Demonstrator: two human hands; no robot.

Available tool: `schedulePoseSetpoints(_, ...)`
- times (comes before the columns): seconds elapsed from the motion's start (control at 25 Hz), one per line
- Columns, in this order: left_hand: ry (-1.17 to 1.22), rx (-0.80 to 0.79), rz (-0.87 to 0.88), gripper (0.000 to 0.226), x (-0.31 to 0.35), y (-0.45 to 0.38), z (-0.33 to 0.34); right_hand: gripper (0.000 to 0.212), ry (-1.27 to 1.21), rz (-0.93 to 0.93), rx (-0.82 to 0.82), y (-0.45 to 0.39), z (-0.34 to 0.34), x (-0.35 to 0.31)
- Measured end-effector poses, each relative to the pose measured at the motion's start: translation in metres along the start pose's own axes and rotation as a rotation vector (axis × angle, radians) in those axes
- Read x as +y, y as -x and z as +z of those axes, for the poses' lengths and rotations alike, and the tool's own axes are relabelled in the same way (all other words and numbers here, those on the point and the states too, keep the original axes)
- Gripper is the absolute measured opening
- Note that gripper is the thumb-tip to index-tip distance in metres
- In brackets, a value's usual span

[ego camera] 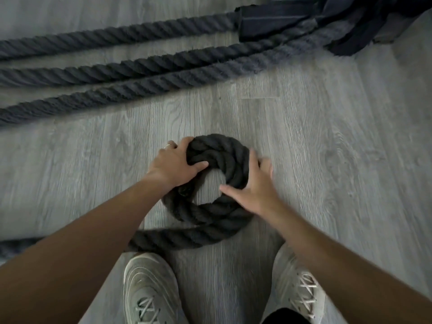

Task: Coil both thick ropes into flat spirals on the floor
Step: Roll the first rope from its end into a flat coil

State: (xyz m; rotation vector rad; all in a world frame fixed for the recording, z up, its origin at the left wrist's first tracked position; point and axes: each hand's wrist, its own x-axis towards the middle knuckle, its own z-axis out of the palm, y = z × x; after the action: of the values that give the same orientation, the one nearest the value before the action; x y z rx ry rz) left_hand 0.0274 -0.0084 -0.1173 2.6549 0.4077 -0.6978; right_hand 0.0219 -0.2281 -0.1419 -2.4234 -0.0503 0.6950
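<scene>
Rope (211, 208) looks heavy, stiff; left hand (174, 164) grips coil's rim, right hand (251, 191) presses flat, fingers spread, seemingly.

Floor (327, 141): grey wood-grain laminate planks filling the whole view, plank seams running roughly from 6 toward 12 o'clock, with one short pale end joint (258, 98) just right of centre toward 1 o'clock. Lighting is dim and even, with a soft shadow on the planks at 6 o'clock and no hard highlights. At 1 to 2 o'clock a dark, heavy fabric mass (350, 19) lies on the floor against the upper edge; its exact nature cannot be told.
</scene>
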Motion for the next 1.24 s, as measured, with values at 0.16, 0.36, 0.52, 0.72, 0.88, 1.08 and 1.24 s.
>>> schedulePoseSetpoints(0.16, 0.061, 0.100, -0.261, 0.087, -0.014, 0.028, 0.013, 0.124, 0.254, -0.290, -0.192, -0.052, -0.049, -0.028)
schedulePoseSetpoints(0.36, 0.192, 0.178, -0.379, 0.079, -0.015, 0.048, 0.027, 0.120, 0.123, -0.031, 0.238, -0.017, -0.009, -0.023)
schedulePoseSetpoints(0.52, 0.264, 0.097, -0.384, 0.082, -0.011, 0.042, 0.020, 0.118, -0.057, 0.161, 0.322, 0.049, 0.043, -0.006)
schedulePoseSetpoints(0.72, -0.030, 0.134, -0.122, 0.104, 0.005, 0.012, -0.003, 0.115, -0.091, 0.063, 0.286, 0.035, 0.039, 0.000)
schedulePoseSetpoints(0.88, 0.042, 0.022, 0.112, 0.088, -0.003, -0.019, -0.015, 0.117, -0.073, -0.057, 0.196, 0.021, 0.025, 0.008)
schedulePoseSetpoints(1.08, 0.154, 0.167, -0.133, 0.082, -0.005, 0.010, 0.000, 0.098, 0.199, -0.290, 0.000, -0.042, -0.043, 0.005)
schedulePoseSetpoints(1.24, 0.340, 0.303, -0.276, 0.090, -0.014, 0.048, 0.031, 0.077, 0.213, -0.200, 0.289, -0.039, -0.028, 0.001)
